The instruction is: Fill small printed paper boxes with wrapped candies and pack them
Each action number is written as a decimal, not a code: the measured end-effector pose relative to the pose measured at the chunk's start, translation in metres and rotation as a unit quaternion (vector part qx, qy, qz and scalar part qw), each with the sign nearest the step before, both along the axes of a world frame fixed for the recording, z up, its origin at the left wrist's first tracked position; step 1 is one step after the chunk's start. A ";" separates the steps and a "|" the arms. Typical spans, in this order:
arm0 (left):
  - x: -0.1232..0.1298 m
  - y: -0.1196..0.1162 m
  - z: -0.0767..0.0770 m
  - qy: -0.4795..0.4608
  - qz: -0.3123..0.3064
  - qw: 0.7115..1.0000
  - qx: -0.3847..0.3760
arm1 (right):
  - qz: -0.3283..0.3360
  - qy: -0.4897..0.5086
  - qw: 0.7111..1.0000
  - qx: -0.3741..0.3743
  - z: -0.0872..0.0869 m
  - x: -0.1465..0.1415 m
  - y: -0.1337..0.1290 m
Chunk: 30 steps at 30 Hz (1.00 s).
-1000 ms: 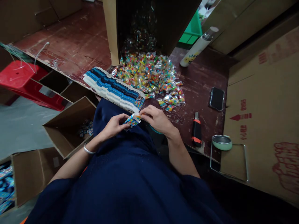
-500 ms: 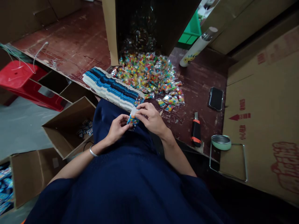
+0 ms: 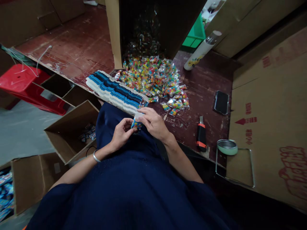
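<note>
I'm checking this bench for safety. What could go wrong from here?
The cutter lies on the table with its metal tip showing, so a stray reach of the right hand might meet it.
The small box is held up near the table's edge; a slip of the left hand could drop it.
The row of cartons runs along that edge, so a knock might send some over.

Just behind your left hand (image 3: 122,133) you wear a smooth silver bangle (image 3: 96,156). Your loose garment (image 3: 129,191) is plain navy blue, its sleeves (image 3: 57,196) ending well behind that hand and your right hand (image 3: 155,125).
</note>
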<state>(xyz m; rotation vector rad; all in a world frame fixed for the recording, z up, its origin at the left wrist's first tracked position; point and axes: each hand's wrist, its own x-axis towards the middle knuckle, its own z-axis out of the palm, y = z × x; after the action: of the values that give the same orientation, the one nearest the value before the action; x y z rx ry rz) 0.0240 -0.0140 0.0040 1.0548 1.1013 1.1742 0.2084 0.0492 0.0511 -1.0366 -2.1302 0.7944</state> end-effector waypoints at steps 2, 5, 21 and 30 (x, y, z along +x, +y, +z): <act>0.001 0.000 0.002 -0.002 0.011 1.000 0.013 | 0.027 0.023 0.999 -0.040 -0.002 0.000 -0.002; -0.001 0.001 0.008 -0.008 0.010 1.000 0.023 | -0.025 0.109 0.987 -0.119 -0.005 0.001 -0.007; -0.001 0.007 0.007 -0.066 0.000 0.998 -0.002 | -0.159 0.230 0.955 -0.102 -0.027 -0.031 -0.031; -0.008 0.003 0.016 0.018 -0.033 0.999 0.015 | -0.118 0.227 0.936 -0.242 -0.016 -0.018 -0.008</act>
<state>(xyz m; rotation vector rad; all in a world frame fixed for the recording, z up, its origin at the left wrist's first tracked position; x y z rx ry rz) 0.0157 -0.0107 0.0202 1.1305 1.0716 1.1262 0.1905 0.0414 0.0355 -1.1823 -1.4185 1.3297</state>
